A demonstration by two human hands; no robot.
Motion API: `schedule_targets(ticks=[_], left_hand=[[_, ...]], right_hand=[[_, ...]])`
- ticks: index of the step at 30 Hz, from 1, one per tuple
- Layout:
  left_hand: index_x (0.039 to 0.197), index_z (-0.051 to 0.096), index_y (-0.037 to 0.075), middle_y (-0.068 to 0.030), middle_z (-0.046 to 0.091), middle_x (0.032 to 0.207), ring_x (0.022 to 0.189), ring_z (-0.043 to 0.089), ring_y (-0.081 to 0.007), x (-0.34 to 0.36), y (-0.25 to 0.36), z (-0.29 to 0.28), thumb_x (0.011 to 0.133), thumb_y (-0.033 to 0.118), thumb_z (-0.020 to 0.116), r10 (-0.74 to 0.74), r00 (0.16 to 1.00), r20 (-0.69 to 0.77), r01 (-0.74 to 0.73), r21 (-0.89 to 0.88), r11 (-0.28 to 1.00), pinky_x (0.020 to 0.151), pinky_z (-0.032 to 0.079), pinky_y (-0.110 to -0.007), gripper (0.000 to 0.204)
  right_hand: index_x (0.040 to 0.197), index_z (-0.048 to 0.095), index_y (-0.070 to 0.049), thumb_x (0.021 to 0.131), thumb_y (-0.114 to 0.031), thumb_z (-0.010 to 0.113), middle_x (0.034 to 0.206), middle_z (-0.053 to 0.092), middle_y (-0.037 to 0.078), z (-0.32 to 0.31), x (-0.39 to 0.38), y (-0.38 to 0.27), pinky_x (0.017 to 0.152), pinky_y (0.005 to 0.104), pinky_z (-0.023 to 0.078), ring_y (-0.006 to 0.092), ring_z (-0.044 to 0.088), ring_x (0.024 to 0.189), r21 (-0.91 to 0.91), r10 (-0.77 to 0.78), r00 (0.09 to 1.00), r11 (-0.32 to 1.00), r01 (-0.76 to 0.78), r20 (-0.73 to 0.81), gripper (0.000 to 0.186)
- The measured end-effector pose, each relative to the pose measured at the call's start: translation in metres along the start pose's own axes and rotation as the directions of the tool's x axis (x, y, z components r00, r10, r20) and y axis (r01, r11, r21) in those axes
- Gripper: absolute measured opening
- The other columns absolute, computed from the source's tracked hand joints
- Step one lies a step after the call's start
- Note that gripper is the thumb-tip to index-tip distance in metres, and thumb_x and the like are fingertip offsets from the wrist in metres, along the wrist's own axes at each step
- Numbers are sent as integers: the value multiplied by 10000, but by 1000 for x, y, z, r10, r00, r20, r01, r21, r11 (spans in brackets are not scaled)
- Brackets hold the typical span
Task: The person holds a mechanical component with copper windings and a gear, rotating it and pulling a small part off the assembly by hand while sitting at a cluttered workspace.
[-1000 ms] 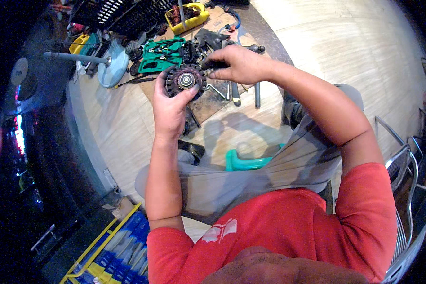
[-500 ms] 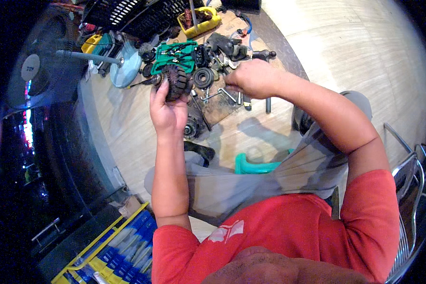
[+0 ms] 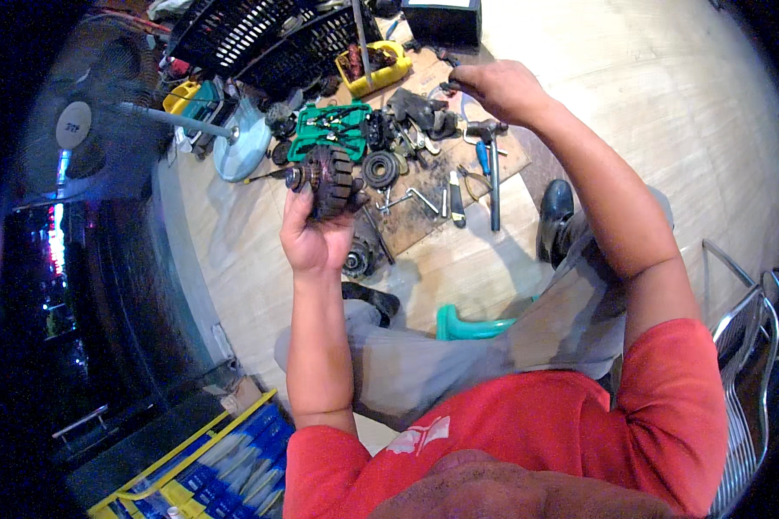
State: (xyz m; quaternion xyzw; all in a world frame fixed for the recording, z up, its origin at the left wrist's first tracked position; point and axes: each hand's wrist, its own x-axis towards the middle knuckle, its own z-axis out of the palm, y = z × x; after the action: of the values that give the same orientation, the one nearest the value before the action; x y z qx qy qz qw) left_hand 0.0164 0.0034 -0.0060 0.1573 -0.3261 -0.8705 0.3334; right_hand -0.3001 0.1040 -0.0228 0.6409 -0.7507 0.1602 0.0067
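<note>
A red shirt point(image 3: 528, 424), short-sleeved, with a pale printed mark point(image 3: 420, 435), fills the lower centre; creased grey trousers point(image 3: 467, 368) cross mid-frame, and dark shoes point(image 3: 554, 223) show left and right of centre.

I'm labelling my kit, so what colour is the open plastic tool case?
The open plastic tool case is green, clearest in the head view.

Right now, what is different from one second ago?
The right hand moved from beside the toothed wheel, forward and to the right. The left hand turned the wheel from face-on to edge-on, still holding it. The green tool case stayed put.
</note>
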Motion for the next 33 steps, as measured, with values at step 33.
schedule_targets(ticks=[33], left_hand=[[1144, 524, -3, -96, 635, 1042, 945, 635, -229, 13, -14, 7, 877, 31, 574, 198, 925, -325, -141, 189, 972, 836, 532, -390, 274]], right_hand=[[918, 684, -105, 891, -316, 558, 783, 644, 187, -2, -27, -98, 655, 483, 486, 392, 618, 727, 562, -400, 878, 803, 198, 262, 248]])
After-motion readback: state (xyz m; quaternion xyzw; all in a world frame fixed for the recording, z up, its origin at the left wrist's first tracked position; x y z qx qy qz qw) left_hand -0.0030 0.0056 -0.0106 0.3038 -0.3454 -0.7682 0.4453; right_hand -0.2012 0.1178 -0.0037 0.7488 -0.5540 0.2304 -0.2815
